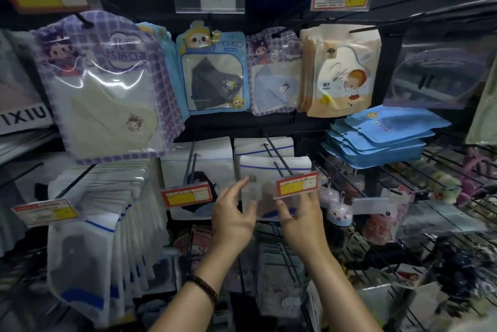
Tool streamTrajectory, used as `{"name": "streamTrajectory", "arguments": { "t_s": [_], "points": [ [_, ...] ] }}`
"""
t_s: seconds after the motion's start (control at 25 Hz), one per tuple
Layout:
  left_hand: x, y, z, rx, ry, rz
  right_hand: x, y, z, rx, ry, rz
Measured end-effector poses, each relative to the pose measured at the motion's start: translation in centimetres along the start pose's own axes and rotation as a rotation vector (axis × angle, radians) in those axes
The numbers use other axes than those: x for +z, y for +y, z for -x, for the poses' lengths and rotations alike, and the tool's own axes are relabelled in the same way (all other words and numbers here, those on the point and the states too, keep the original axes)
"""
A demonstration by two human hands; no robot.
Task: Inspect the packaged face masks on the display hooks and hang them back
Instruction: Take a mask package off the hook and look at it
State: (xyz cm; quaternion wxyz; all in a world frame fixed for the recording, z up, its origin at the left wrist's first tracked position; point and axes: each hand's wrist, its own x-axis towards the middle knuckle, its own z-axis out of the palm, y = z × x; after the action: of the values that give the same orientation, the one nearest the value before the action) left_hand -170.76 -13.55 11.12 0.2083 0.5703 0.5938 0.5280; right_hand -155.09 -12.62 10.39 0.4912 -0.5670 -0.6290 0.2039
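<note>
Both hands are up at the lower row of hooks, mid-rack.

The pack [271, 170] is white with a blue stripe near the top. It is at the front of a hook [282, 167], just behind a red and yellow price tag [297, 185]. More white packs hang behind it on the same hook. Its lower half is blurred.

Left hand [234, 214]: fingers nearly straight and spread. The index tip is at the pack's upper left, by a small round hole. The thumb is lower, against the left edge. It touches the pack but does not grip it. There is a dark beaded bracelet [204, 287] on the wrist.

Right hand [301, 213]: the thumb lies on the pack's lower front. The fingers go up behind, partly hidden by the tag. It pinches the pack's lower right corner.

Above hang a purple checked pack [107, 84] with a pale mask and a blue pack [212, 71] with a dark mask. To the right, a stack of blue packs [382, 140] lies on a wire shelf [403, 178].
</note>
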Motion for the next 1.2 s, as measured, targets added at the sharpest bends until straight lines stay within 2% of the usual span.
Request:
{"name": "streamTrajectory", "arguments": {
  "t_s": [0.12, 0.24, 0.44, 0.52, 0.68, 0.8, 0.88, 1.08, 1.2],
  "points": [
    [-4.4, 0.2, 3.1, -0.091, -0.195, -0.095, 1.2, -1.5, 3.2, 0.087, -0.014, -0.027],
    [-10.9, -0.4, 6.6, -0.105, -0.338, -0.060, 3.5, -4.1, 7.2, 0.214, -0.082, 0.011],
    [-23.7, -1.0, 10.7, -0.235, -0.464, 0.031, 9.4, -11.6, 13.5, 0.130, -0.116, -0.149],
    [-27.9, -2.7, 11.1, -0.241, -0.372, 0.008, 12.1, -14.1, 15.6, 0.109, -0.149, -0.207],
    [-32.6, -8.9, 9.5, -0.158, 0.064, -0.152, 15.5, -17.9, 18.8, 0.123, -0.198, -0.182],
    [-34.7, -11.9, 7.8, -0.099, 0.220, -0.193, 18.0, -21.5, 21.2, 0.117, -0.180, -0.197],
    [-33.9, -11.4, 6.4, -0.096, 0.262, -0.203, 18.6, -22.1, 21.0, 0.125, -0.178, -0.196],
    [-32.2, -10.5, 4.6, -0.109, 0.205, -0.118, 20.0, -22.7, 20.5, 0.163, -0.144, -0.218],
    [-32.1, -10.9, 4.7, -0.118, 0.241, -0.107, 20.5, -23.3, 21.0, 0.169, -0.102, -0.211]
  ]
}}
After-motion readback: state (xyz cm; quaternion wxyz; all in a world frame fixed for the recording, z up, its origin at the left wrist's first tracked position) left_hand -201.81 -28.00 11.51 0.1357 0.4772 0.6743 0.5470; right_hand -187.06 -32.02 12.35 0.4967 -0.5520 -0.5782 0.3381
